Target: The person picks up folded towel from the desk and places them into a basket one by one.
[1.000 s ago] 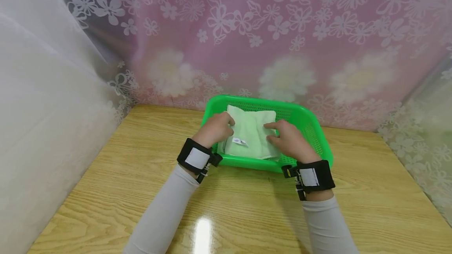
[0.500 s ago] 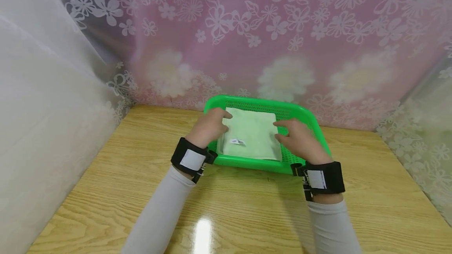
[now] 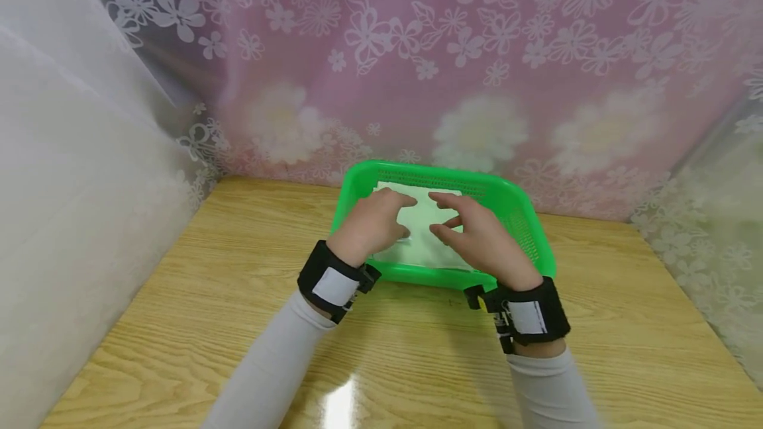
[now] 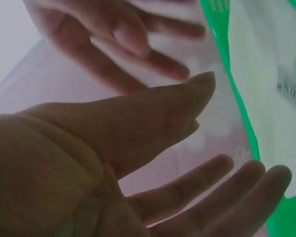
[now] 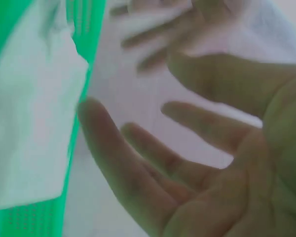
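Note:
A pale green folded towel (image 3: 420, 217) lies flat in a green plastic basket (image 3: 417, 275), a small printed label (image 4: 291, 90) on its face. Above the towel's left part is my left hand (image 3: 372, 224), palm inward, with nothing in its grasp. Facing it over the right part, my right hand (image 3: 483, 237) has its fingers spread and relaxed, also holding nothing. Both wrist views show the hands lifted off the towel, thumbs and fingers apart. In the head view the left hand partly covers the label.
The basket stands on a wood-grain table (image 3: 250, 296), near its back edge. Behind hangs a pink floral curtain (image 3: 387, 65). Pale sheeting (image 3: 77, 171) closes the left side, and more flowered sheeting (image 3: 715, 230) the right.
The towel, rumpled with a raised fold earlier, now lies flatter. My hands spread apart to the towel's sides, then came back toward each other over it.

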Action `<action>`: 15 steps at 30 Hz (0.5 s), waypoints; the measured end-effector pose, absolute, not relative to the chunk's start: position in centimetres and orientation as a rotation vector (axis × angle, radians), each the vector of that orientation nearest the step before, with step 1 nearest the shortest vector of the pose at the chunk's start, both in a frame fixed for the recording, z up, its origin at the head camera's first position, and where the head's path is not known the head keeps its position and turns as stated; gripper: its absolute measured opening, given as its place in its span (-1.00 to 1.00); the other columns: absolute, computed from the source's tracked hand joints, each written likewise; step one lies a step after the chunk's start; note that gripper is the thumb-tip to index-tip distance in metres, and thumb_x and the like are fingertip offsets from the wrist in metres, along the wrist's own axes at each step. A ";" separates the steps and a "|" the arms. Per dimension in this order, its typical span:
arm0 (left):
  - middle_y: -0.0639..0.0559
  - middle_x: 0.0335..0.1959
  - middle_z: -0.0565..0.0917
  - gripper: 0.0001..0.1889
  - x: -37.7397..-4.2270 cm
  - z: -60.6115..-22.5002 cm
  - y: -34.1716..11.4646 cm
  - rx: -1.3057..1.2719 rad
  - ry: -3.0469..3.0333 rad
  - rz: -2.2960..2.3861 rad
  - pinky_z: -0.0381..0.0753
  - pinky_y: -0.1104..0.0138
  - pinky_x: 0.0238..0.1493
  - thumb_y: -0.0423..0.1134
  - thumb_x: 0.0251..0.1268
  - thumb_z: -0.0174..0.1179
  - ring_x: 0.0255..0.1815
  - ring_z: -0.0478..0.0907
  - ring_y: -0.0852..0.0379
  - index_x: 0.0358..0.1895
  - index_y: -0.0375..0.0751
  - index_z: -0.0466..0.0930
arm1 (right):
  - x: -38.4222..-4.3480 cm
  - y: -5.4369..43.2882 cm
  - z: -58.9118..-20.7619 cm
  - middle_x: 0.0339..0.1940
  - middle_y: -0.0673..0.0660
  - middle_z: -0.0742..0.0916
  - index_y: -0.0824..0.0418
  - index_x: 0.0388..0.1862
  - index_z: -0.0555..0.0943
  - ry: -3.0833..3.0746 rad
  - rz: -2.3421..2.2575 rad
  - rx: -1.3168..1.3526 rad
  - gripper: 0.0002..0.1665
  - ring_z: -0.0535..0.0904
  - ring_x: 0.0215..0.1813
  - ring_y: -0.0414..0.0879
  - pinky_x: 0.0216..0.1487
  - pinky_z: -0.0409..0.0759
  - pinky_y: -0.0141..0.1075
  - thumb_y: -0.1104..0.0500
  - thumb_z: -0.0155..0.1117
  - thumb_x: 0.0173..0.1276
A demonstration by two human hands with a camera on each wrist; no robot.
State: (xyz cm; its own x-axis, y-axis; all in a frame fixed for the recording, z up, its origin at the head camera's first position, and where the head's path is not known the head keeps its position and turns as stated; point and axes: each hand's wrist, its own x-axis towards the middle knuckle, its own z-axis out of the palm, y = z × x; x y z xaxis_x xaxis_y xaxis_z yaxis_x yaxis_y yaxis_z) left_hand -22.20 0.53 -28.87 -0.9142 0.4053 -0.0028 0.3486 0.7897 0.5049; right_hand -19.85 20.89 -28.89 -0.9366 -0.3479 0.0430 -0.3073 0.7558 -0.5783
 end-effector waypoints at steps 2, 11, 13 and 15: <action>-0.15 0.43 0.59 -0.42 -22.1 -29.1 1.1 0.634 2.867 0.760 0.59 0.02 0.36 -0.32 0.42 0.37 0.48 0.49 -0.13 0.49 -0.17 0.51 | -20.0 20.3 -29.3 0.52 0.33 0.53 0.18 0.61 0.38 2.908 -0.923 -0.541 -0.34 0.68 0.27 0.26 0.13 0.70 0.05 0.17 0.22 0.60; -0.24 0.17 0.68 -0.57 -22.9 -31.8 2.7 0.590 2.943 0.596 0.70 0.08 0.09 -0.42 0.44 0.28 0.12 0.64 -0.18 0.34 -0.20 0.64 | -22.2 20.7 -32.4 0.31 0.41 0.68 0.37 0.38 0.59 3.039 -0.651 -0.547 -0.49 0.55 0.35 0.37 0.29 0.57 0.21 0.30 0.31 0.48; -0.24 0.11 0.67 -0.66 -23.1 -32.6 3.0 0.552 2.944 0.548 0.70 0.09 0.04 -0.44 0.48 0.21 0.06 0.64 -0.18 0.25 -0.22 0.68 | -22.7 20.7 -33.2 0.26 0.42 0.71 0.39 0.34 0.61 3.044 -0.572 -0.554 -0.51 0.56 0.34 0.38 0.32 0.56 0.20 0.31 0.34 0.46; -0.25 0.05 0.66 -0.72 -23.3 -33.2 3.2 0.526 2.943 0.504 0.69 0.11 0.01 -0.46 0.50 0.15 0.01 0.63 -0.18 0.15 -0.24 0.70 | -23.1 20.7 -33.8 0.23 0.42 0.72 0.39 0.33 0.62 3.037 -0.521 -0.550 -0.51 0.58 0.30 0.38 0.31 0.57 0.18 0.31 0.36 0.44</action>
State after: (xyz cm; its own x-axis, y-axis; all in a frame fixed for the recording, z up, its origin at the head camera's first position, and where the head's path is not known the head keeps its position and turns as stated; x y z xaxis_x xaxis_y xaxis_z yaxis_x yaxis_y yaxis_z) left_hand -23.35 3.17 -33.21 -0.9339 0.3542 -0.0488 0.3178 0.8848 0.3408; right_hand -23.05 20.71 -33.78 -0.9381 -0.3431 0.0475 -0.3393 0.8827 -0.3252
